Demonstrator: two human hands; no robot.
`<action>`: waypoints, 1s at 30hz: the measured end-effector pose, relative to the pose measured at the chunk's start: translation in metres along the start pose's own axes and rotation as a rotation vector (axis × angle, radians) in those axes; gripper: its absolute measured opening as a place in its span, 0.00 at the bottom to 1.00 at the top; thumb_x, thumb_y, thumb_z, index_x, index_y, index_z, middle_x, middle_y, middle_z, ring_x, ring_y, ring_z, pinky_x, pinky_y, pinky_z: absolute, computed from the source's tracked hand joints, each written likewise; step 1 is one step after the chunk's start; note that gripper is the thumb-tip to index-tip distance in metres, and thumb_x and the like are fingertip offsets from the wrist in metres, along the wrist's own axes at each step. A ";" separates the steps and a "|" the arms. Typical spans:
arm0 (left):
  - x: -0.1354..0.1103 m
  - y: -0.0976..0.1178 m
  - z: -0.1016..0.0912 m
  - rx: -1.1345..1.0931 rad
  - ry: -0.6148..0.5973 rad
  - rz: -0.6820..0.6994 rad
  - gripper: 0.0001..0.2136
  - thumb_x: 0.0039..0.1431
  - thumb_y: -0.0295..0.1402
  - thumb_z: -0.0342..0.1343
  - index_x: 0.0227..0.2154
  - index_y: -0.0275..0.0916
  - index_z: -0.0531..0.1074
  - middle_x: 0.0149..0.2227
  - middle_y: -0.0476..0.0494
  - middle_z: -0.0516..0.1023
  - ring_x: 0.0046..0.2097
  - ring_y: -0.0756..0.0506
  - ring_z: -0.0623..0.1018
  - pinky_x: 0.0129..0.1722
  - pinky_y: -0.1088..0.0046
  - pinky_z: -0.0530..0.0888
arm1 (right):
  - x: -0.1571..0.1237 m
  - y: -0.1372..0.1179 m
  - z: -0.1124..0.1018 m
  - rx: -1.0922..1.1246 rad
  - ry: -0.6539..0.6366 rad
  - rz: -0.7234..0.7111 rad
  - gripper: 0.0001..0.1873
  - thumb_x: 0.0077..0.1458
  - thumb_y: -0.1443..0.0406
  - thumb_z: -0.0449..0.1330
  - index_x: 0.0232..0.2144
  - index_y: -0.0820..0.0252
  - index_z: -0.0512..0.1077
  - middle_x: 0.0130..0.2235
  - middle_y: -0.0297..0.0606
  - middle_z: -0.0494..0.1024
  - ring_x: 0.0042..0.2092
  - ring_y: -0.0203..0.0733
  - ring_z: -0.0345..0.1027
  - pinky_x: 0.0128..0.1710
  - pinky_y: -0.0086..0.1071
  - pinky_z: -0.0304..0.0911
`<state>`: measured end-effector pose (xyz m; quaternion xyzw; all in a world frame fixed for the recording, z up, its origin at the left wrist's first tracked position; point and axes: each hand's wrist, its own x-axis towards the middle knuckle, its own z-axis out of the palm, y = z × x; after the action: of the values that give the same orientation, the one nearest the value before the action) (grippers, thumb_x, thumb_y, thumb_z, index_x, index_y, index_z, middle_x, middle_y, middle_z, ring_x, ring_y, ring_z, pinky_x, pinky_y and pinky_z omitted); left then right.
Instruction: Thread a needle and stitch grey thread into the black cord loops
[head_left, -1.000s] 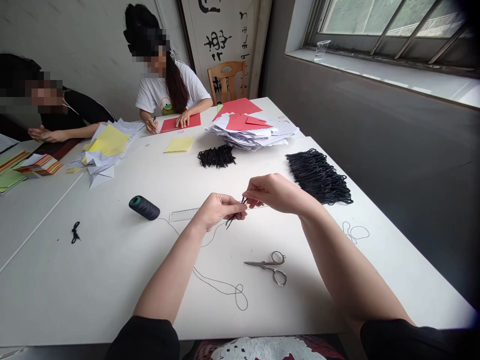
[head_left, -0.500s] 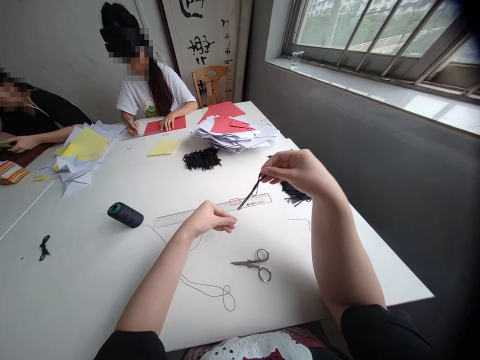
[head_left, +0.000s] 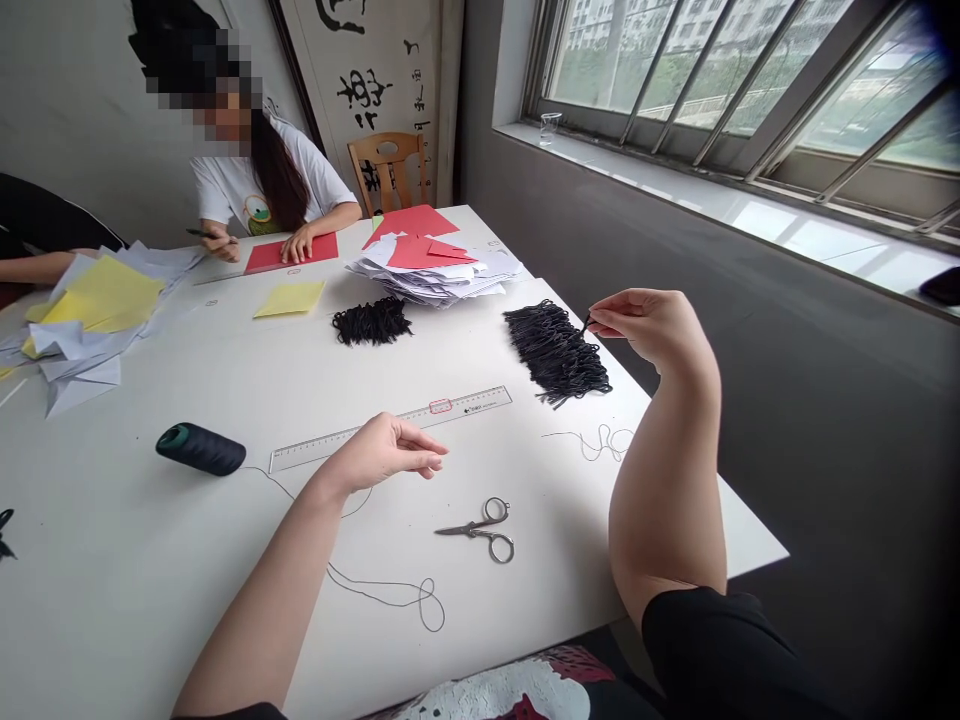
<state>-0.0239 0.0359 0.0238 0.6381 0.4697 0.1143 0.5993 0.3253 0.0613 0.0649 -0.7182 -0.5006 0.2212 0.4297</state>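
Note:
My right hand [head_left: 649, 322] pinches the end of a black cord loop [head_left: 586, 325] at the right edge of a pile of black cord loops [head_left: 556, 352]. Whether the rest of that loop lies on the pile or hangs just over it, I cannot tell. My left hand [head_left: 379, 452] hovers above the near side of a clear ruler [head_left: 480, 402], fingers loosely bent and apart, holding nothing. Closer to me lies a pair of metal scissors [head_left: 476, 530] with its handles spread. A dark thread spool [head_left: 202, 449] rests on its side at left, its thread [head_left: 382, 590] trailing under my left forearm.
Beyond the ruler is a second black cord pile [head_left: 372, 322]. Farther back are a stack of white and red paper [head_left: 435, 270] and a yellow sheet [head_left: 289, 299]. A co-worker [head_left: 281, 190] bends over red paper with a pen. A grey wall [head_left: 675, 260] borders the table's right side.
My right hand has carried the black cord loop right and away from me, from above the ruler to the pile. My left hand's fingers have loosened. The view has turned right.

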 end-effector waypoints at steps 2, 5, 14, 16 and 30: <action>-0.001 0.001 0.000 0.020 0.002 0.003 0.11 0.49 0.35 0.65 0.36 0.38 0.80 0.38 0.42 0.82 0.37 0.45 0.81 0.45 0.69 0.76 | 0.005 0.007 0.004 0.055 -0.013 0.005 0.07 0.50 0.66 0.63 0.33 0.62 0.77 0.35 0.40 0.80 0.36 0.37 0.76 0.39 0.25 0.70; -0.001 0.002 0.000 0.026 -0.001 0.001 0.11 0.49 0.36 0.65 0.36 0.38 0.80 0.38 0.42 0.82 0.37 0.45 0.81 0.44 0.69 0.76 | 0.018 0.027 0.015 0.070 -0.022 0.041 0.06 0.50 0.67 0.63 0.33 0.63 0.77 0.33 0.41 0.80 0.35 0.38 0.76 0.40 0.27 0.71; -0.001 0.003 0.000 0.028 -0.001 -0.003 0.11 0.51 0.37 0.63 0.36 0.38 0.80 0.40 0.40 0.81 0.36 0.45 0.81 0.42 0.71 0.76 | 0.028 0.038 0.018 0.238 -0.071 0.062 0.07 0.49 0.68 0.64 0.34 0.64 0.77 0.34 0.42 0.79 0.36 0.39 0.76 0.43 0.31 0.73; -0.001 0.004 0.001 0.029 -0.007 -0.007 0.11 0.51 0.36 0.62 0.36 0.38 0.80 0.38 0.40 0.81 0.36 0.45 0.81 0.42 0.70 0.76 | 0.025 0.031 0.019 0.380 -0.111 -0.007 0.09 0.49 0.66 0.64 0.34 0.64 0.76 0.36 0.42 0.79 0.37 0.38 0.76 0.44 0.30 0.73; -0.003 0.006 0.000 0.039 -0.006 0.009 0.11 0.53 0.37 0.61 0.36 0.38 0.80 0.39 0.40 0.81 0.36 0.45 0.80 0.40 0.71 0.76 | 0.042 0.081 0.037 0.017 0.115 0.180 0.08 0.48 0.70 0.60 0.33 0.64 0.77 0.33 0.42 0.78 0.32 0.38 0.74 0.35 0.30 0.71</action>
<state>-0.0229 0.0344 0.0307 0.6520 0.4671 0.1058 0.5878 0.3570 0.1035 -0.0183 -0.7679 -0.4068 0.2218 0.4423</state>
